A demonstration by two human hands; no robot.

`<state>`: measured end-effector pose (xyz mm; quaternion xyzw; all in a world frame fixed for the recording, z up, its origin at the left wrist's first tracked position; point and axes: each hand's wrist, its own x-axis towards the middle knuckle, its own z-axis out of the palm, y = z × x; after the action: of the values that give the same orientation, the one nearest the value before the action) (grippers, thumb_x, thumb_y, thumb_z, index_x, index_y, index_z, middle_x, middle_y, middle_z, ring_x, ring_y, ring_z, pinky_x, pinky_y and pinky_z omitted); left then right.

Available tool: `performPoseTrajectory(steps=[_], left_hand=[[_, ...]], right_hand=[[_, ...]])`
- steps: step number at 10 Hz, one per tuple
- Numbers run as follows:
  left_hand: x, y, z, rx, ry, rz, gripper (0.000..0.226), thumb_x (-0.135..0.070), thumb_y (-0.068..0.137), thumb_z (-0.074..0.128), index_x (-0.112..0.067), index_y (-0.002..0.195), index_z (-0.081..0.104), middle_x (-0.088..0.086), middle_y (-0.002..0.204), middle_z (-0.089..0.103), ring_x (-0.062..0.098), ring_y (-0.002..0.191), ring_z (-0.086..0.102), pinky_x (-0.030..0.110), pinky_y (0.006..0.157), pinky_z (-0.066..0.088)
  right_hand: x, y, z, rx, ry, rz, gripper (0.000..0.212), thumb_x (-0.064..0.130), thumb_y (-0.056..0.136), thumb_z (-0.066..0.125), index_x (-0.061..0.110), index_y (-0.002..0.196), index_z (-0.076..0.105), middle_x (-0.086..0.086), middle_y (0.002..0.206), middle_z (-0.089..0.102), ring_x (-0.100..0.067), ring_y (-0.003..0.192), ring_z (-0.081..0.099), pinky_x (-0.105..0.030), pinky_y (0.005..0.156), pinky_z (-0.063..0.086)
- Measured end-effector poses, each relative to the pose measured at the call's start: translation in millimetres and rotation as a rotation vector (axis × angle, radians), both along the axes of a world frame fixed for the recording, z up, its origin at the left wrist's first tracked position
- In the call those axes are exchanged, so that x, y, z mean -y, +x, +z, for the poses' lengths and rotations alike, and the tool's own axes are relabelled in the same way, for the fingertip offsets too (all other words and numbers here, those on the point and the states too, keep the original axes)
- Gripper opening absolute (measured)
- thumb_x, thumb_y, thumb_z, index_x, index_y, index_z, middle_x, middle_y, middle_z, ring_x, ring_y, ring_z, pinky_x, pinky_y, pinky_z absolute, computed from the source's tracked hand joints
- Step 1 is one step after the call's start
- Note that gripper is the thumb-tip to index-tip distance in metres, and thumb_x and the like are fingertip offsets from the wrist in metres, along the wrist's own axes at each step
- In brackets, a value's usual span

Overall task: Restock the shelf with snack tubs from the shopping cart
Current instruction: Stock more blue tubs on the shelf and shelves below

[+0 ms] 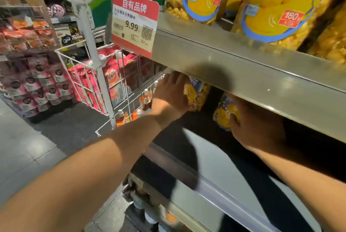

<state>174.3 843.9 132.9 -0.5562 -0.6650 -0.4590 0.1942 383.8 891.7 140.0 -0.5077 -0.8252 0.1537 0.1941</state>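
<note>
Yellow-labelled popcorn tubs (pixel 277 5) stand in a row on the upper shelf (pixel 243 74), close behind its steel front lip. A red and white price tag (pixel 134 25) reading 9.99 is clipped to the lip's left end. Both hands reach in under that lip, apart from each other, each on its own tub.

The left hand (pixel 172 93) lies over the near side of the left tub (pixel 196 95) with fingers spread and gripping it; the tub leans a little and its top is hidden by the lip. The right hand (pixel 258 125) holds the right tub (pixel 223 113), thumb pressed on the label. Its fingers are hidden under the lip, so how they lie cannot be told. The two tubs are near each other with a dark gap between. Whether either one rests on the lower shelf (pixel 215 156) is not clear.

To the left, a white wire rack (pixel 74 63) holds pink bags (pixel 84 80), and a wire basket beside the left wrist holds orange bottles (pixel 138 113). Grey floor (pixel 28 147) runs past the rack.
</note>
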Motion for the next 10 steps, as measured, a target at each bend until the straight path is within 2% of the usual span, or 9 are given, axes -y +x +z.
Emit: performPoseTrajectory(steps=[1, 2, 3, 4, 5, 6, 7, 9, 10], left_hand=[[-52, -47, -46, 0.637, -0.254, -0.017, 0.073, -0.015, 0.067, 0.082, -0.01, 0.132, 0.049, 0.01, 0.13, 0.056, 0.029, 0.117, 0.057, 0.029, 0.092, 0.048], [-61, -40, -36, 0.732, -0.493, -0.154, 0.091, -0.006, 0.063, 0.085, -0.008, 0.14, 0.037, 0.002, 0.125, 0.052, 0.024, 0.114, 0.055, 0.027, 0.083, 0.046], [-75, -20, -41, 0.673, -0.555, -0.204, 0.091, -0.014, 0.07, 0.085, -0.013, 0.145, 0.033, -0.001, 0.124, 0.051, 0.017, 0.114, 0.052, 0.019, 0.084, 0.041], [-87, -9, -53, 0.714, -0.492, -0.14, 0.09, -0.023, 0.073, 0.085, -0.013, 0.147, 0.035, 0.003, 0.136, 0.053, 0.022, 0.127, 0.048, 0.019, 0.093, 0.027], [-93, -4, -61, 0.729, -0.427, -0.13, 0.086, -0.028, 0.068, 0.086, -0.015, 0.141, 0.041, 0.004, 0.129, 0.058, 0.024, 0.12, 0.055, 0.025, 0.091, 0.038], [-85, -1, -65, 0.774, -0.402, -0.087, 0.083, -0.036, 0.066, 0.083, -0.02, 0.136, 0.041, 0.005, 0.122, 0.06, 0.027, 0.114, 0.058, 0.037, 0.095, 0.049], [-65, -2, -68, 0.698, -0.463, -0.053, 0.087, -0.038, 0.067, 0.085, -0.02, 0.14, 0.04, 0.005, 0.13, 0.058, 0.027, 0.12, 0.055, 0.041, 0.1, 0.048], [36, -49, -36, 0.447, -0.695, 0.197, 0.03, -0.03, 0.078, 0.069, -0.013, 0.102, 0.067, 0.005, 0.102, 0.067, 0.025, 0.09, 0.063, 0.035, 0.078, 0.055], [92, -68, -13, 0.436, -0.715, 0.231, 0.027, -0.018, 0.079, 0.065, -0.021, 0.105, 0.063, 0.0, 0.104, 0.065, 0.022, 0.094, 0.061, 0.035, 0.083, 0.055]], right_hand=[[-10, 6, -6, -0.325, -0.035, -0.228, 0.045, 0.021, 0.093, 0.07, 0.001, 0.131, 0.058, -0.023, 0.131, 0.061, -0.039, 0.122, 0.055, -0.046, 0.106, 0.041], [-13, -5, -13, -0.588, -0.4, -0.353, 0.061, 0.016, 0.079, 0.084, 0.014, 0.131, 0.054, -0.01, 0.134, 0.056, -0.027, 0.113, 0.056, -0.049, 0.104, 0.047], [-35, -14, -31, -0.497, -0.369, -0.32, 0.066, 0.033, 0.063, 0.092, 0.02, 0.119, 0.059, -0.009, 0.128, 0.061, -0.03, 0.114, 0.06, -0.055, 0.102, 0.049], [-52, -17, -41, -0.419, -0.298, -0.324, 0.074, 0.033, 0.064, 0.092, 0.017, 0.129, 0.062, -0.011, 0.132, 0.064, -0.036, 0.119, 0.061, -0.053, 0.102, 0.05], [-68, -16, -50, -0.436, -0.321, -0.317, 0.085, 0.041, 0.056, 0.093, 0.016, 0.131, 0.061, -0.012, 0.132, 0.064, -0.036, 0.118, 0.061, -0.052, 0.101, 0.05], [-93, -8, -74, -0.379, -0.252, -0.289, 0.115, 0.074, 0.035, 0.076, 0.023, 0.136, 0.057, -0.008, 0.136, 0.062, -0.035, 0.121, 0.06, -0.056, 0.1, 0.051], [-105, 1, -96, -0.233, -0.238, -0.32, 0.114, 0.088, 0.041, 0.065, 0.018, 0.132, 0.061, -0.012, 0.127, 0.068, -0.038, 0.112, 0.065, -0.054, 0.093, 0.055], [-29, -36, -43, -0.007, -0.329, -0.221, 0.044, 0.049, 0.08, 0.075, 0.013, 0.106, 0.072, -0.016, 0.118, 0.069, -0.037, 0.107, 0.065, -0.041, 0.088, 0.051], [20, -72, -16, 0.083, -0.352, -0.018, 0.028, 0.042, 0.092, 0.065, 0.015, 0.096, 0.075, -0.017, 0.116, 0.069, -0.032, 0.105, 0.064, -0.04, 0.091, 0.05]])
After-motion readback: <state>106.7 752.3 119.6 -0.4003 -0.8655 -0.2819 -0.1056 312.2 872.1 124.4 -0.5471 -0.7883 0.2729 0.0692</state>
